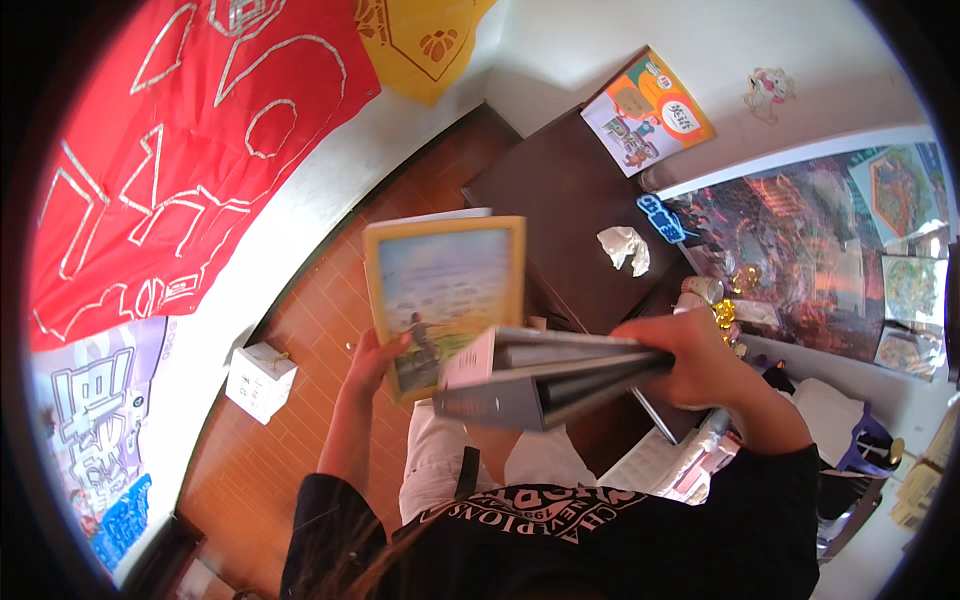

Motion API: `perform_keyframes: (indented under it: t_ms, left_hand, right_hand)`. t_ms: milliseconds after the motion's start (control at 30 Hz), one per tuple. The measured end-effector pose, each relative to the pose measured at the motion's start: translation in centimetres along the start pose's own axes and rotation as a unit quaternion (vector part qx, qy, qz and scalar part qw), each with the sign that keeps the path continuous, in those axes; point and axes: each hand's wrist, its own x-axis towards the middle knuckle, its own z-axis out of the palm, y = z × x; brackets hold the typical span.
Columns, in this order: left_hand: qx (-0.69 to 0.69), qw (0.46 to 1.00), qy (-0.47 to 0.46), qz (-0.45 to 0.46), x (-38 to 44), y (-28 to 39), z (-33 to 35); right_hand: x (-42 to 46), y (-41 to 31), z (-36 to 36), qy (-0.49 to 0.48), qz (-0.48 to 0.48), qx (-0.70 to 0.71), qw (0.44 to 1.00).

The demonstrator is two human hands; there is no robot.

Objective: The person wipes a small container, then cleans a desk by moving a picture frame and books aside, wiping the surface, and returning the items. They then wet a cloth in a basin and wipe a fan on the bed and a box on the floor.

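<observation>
My left hand [375, 358] grips a yellow-bordered book [457, 262] by its lower left edge, thumb on the front. Its cover shows a figure in a field under a pale sky, and a white edge shows behind its top. My right hand [686, 360] holds several dark grey, book-like items [491, 401] by their right ends. They fan apart towards the left, and one has a white end panel [471, 361] bearing writing. Motion blurs them, so I cannot tell whether they are books or folders. They overlap the lower right corner of the yellow-bordered book.
A dark brown table [540, 180] carries crumpled white tissue [626, 249] and a colourful book [646, 112] leaning on the wall. A white box [261, 381] sits on the wooden floor [322, 300] at left. A red banner [202, 150] hangs on the left wall.
</observation>
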Motion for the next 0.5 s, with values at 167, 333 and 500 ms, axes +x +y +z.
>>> perform_keyframes:
  t_ms: [167,333,500]
  left_hand:
    - [-0.069,0.983,-0.169,-0.017,7.0,-0.9,3.9]
    - [-0.042,0.986,-0.128,-0.097,16.4,-6.8,5.8]
    - [-0.063,0.989,-0.075,-0.112,18.9,-10.1,4.7]
  right_hand:
    - [0.0,-1.6,0.5,-0.08,-0.056,0.007,0.995]
    - [1.4,-1.1,0.7,-0.119,-0.037,-0.025,0.992]
    - [5.6,3.7,0.8,-0.167,0.036,-0.039,0.985]
